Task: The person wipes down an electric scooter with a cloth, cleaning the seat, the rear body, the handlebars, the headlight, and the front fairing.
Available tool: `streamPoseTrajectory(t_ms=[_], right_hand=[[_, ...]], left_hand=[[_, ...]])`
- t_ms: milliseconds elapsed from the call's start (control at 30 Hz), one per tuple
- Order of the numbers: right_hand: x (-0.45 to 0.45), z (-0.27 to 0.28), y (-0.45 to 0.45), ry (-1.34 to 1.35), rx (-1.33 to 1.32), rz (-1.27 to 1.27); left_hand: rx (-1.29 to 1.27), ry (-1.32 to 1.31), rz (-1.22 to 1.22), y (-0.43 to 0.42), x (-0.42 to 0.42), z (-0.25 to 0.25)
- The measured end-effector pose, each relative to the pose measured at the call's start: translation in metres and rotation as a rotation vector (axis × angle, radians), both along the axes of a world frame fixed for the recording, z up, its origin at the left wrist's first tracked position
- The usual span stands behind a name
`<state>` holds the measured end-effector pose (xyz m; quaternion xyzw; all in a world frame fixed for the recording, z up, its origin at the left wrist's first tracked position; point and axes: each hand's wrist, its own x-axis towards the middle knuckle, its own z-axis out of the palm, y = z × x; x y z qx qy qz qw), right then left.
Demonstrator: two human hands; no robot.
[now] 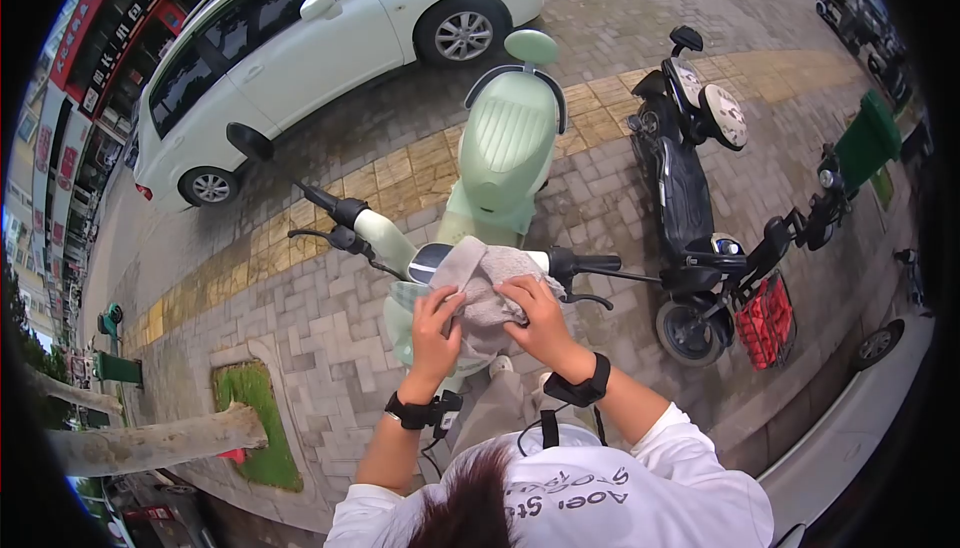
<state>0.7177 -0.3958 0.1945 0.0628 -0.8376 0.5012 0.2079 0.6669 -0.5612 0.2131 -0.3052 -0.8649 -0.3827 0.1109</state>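
Note:
A greyish, crumpled cloth (485, 283) lies bunched over the front of a light green scooter (505, 138), between its handlebars. My left hand (437, 331) grips the cloth's left edge with bent fingers. On the cloth's right side, my right hand (540, 316) holds it too, fingers curled onto the fabric. Part of the scooter's small display (428, 262) shows left of the cloth; the rest of the front panel is hidden beneath it. Both hands are between the black handlebar grips, touching neither.
A white car (300, 38) stands beyond the scooter. To the right are a black scooter (683, 188) and a red basket (765, 323). A tree trunk (160, 440) rises from a grass patch (262, 418) at lower left. Paving (330, 348) surrounds the scooter.

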Motion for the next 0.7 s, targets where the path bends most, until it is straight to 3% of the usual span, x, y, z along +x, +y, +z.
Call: streamPoseTrajectory(t_ms=[167, 233, 267, 367, 467, 533, 600, 700], right_hand=[[-0.053, -0.01, -0.033, 0.121, -0.156, -0.083], [-0.072, -0.029, -0.044, 0.003, -0.102, 0.017], [-0.077, -0.044, -0.045, 0.0, -0.096, 0.002], [-0.086, -0.078, -0.041, -0.438, 0.221, 0.18], [-0.081, -0.098, -0.052, -0.562, 0.106, 0.238], [-0.081, -0.097, -0.055, -0.586, 0.12, 0.211], [-0.085, -0.101, -0.057, -0.648, 0.005, 0.151], [-0.104, -0.109, -0.05, -0.582, 0.067, 0.152]], left_hand=[[-0.201, 0.085, 0.009, -0.009, -0.074, -0.017], [-0.58, -0.08, -0.037, -0.018, -0.092, -0.019], [-0.574, -0.079, -0.052, -0.025, -0.098, -0.024], [-0.711, -0.317, -0.073, -0.036, -0.105, -0.023], [-0.773, -0.167, -0.169, -0.049, -0.112, -0.076], [-0.769, -0.259, -0.197, -0.042, -0.117, -0.073], [-0.955, -0.387, -0.252, -0.032, -0.125, -0.07], [-0.888, -0.363, -0.259, -0.02, -0.148, -0.098]])
